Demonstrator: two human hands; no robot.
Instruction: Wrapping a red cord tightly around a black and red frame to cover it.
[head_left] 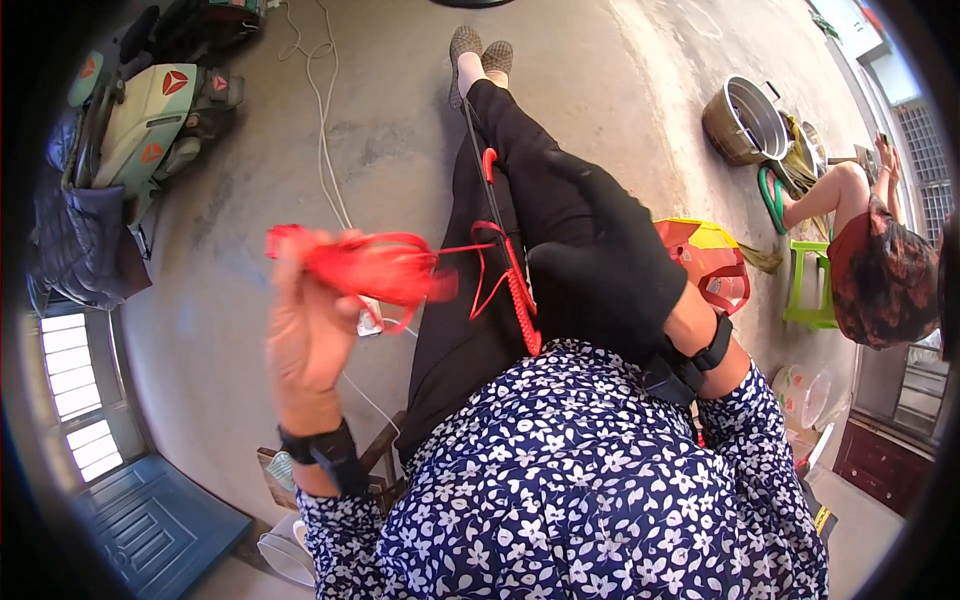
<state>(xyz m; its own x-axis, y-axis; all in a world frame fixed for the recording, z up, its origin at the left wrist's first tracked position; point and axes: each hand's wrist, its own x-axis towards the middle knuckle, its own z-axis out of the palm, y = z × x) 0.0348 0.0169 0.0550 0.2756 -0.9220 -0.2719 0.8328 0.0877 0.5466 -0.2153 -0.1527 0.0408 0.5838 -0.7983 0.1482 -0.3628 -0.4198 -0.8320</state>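
Broadly, grey floor (230, 250) spreads around the wearer's legs (440, 360), stretched forward in black. Far left stands a scooter (150, 120); far right sits another person (885, 285), well apart from the hands, with a pot (718, 125) farther forward. Smaller, a green stool (810, 245) shows by that person, and a red-and-yellow packet (722, 262) lies just right of the right hand (620, 260). That hand is covered in black against black trousers, so I cannot tell whether its fingers are closed. The left hand (318, 325), blurred, hangs left of the legs, its fingers closed around a bundle of red cord (370, 268). Between the hands, a thin black rod (498, 215) lies along the legs, its long axis running from shins to waist; it is rightward of the left fingers, and the right hand is nearer. Red wrapping (522, 310) covers its near end. Smallest, one strand (460, 248) crosses from cord to rod, with a slack loop (474, 316) in the gap between them
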